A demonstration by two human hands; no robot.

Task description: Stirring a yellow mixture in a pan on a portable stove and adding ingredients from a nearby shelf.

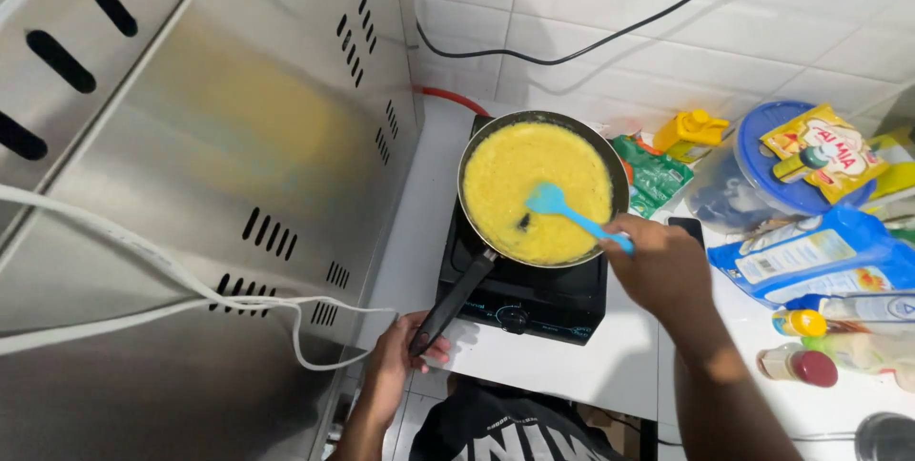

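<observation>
A black frying pan (610,167) sits on a black single-burner stove (534,294), filled with a round yellow omelette (534,184). My left hand (398,358) grips the end of the pan's black handle (457,297) at the counter's front edge. My right hand (662,266) holds a blue spatula (562,208) by its handle. The spatula's blade rests on the omelette near the middle of the pan.
A large steel hood (191,213) with vent slots and a white cable fills the left. Right of the stove lie a blue-lidded tub (762,165), yellow and green packets, a blue pouch (810,256) and small bottles (796,366). A black cable crosses the white-tiled wall.
</observation>
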